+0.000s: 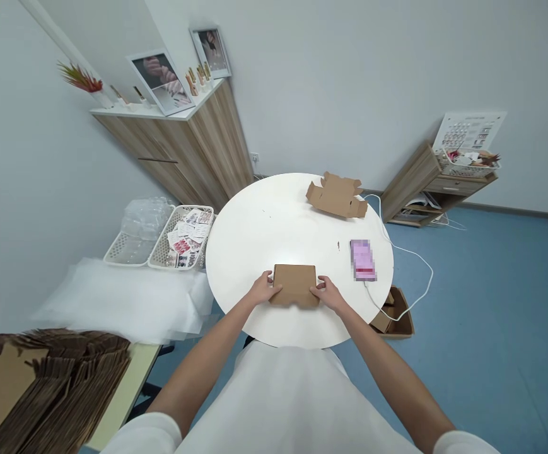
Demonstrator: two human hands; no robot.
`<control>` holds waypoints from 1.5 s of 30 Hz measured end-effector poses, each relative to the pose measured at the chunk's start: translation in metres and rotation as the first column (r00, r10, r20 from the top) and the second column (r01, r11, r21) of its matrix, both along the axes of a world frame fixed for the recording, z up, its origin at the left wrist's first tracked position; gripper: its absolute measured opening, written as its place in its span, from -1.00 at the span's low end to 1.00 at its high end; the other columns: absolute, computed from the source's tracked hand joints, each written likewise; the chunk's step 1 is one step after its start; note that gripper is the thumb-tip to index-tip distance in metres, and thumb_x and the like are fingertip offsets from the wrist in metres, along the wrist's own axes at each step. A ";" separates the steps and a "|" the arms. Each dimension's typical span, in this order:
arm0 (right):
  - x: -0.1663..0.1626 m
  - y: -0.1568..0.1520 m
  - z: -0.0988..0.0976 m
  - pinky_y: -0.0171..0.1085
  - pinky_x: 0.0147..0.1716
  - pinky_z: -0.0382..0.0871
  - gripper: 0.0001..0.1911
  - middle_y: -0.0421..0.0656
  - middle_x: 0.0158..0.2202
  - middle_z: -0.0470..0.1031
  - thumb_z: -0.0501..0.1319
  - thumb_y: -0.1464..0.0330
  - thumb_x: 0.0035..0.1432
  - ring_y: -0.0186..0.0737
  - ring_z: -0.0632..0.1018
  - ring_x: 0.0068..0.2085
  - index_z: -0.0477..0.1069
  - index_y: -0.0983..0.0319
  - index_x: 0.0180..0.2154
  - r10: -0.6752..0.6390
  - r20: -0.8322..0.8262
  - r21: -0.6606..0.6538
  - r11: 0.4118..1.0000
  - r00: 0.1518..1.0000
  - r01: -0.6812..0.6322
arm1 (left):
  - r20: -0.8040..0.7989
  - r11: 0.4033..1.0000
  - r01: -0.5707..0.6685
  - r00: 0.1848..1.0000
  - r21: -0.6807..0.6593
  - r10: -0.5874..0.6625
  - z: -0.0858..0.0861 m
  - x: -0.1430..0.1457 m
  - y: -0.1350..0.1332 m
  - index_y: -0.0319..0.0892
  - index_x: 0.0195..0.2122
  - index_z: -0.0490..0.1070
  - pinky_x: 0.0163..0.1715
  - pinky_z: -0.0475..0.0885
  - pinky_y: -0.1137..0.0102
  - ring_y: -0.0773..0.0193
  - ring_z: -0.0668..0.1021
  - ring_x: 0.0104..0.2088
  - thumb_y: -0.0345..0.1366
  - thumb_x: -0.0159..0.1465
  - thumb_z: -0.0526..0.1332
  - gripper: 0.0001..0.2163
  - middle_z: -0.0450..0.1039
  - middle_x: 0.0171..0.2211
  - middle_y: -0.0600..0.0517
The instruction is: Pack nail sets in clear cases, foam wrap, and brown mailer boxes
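A stack of flat brown cardboard blanks [51, 378] fills the lower left, white mesh baskets [183, 243] sit left of the round white table [274, 214], and a pink phone [362, 260] lies on its right side. At the table's near edge, centre frame, the small closed brown cardboard box [295, 284] rests flat, with the left hand [263, 290] and right hand [329, 293] clasping its opposite ends, fingers curled over the edges.

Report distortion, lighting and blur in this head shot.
Head view: strong fisheye tilts the tall wooden cabinet; light is even, with no glare on the round white table; the pink rectangular device is pixelated; the closed brown cardboard box looks sharp.
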State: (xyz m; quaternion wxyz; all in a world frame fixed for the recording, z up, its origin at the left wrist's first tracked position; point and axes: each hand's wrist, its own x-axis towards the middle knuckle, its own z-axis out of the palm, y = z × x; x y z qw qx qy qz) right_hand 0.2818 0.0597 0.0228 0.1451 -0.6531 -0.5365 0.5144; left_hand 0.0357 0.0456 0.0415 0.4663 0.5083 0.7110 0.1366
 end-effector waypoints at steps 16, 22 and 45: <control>-0.009 -0.050 0.008 -0.14 -0.01 0.10 -0.44 -0.10 -0.04 0.30 0.10 0.34 -0.08 -0.16 0.32 -0.01 0.13 0.19 0.03 0.089 0.139 0.245 0.962 0.986 -0.121 | 0.029 0.948 0.113 0.991 0.298 -0.128 -0.012 0.003 -0.051 -0.12 0.08 0.10 -0.03 0.21 0.33 0.22 0.33 -0.02 -0.46 0.04 0.05 -0.48 0.27 -0.01 -0.05; -0.019 -0.046 0.039 -0.23 -0.17 0.27 -0.50 -0.12 -0.11 0.33 0.11 0.28 -0.06 -0.20 0.40 -0.13 0.21 0.15 -0.01 0.071 -0.117 0.194 0.980 0.991 -0.047 | 0.045 0.938 0.152 0.984 0.313 -0.174 0.015 -0.014 -0.040 -0.09 0.05 0.15 -0.18 0.31 0.37 0.23 0.41 -0.18 -0.39 -0.03 0.17 -0.45 0.32 -0.17 -0.03; -0.051 0.005 0.068 -0.31 -0.48 0.18 -0.54 -0.17 -0.58 0.29 -0.03 -0.02 -0.02 -0.27 0.34 -0.48 0.24 0.22 -0.62 -0.058 0.050 0.043 0.997 0.997 0.056 | -0.196 0.934 0.245 0.961 0.262 -0.197 0.034 -0.044 0.009 -0.15 -0.21 0.36 -0.42 0.28 0.46 0.27 0.46 -0.36 -0.38 0.01 0.15 -0.73 0.44 -0.38 0.05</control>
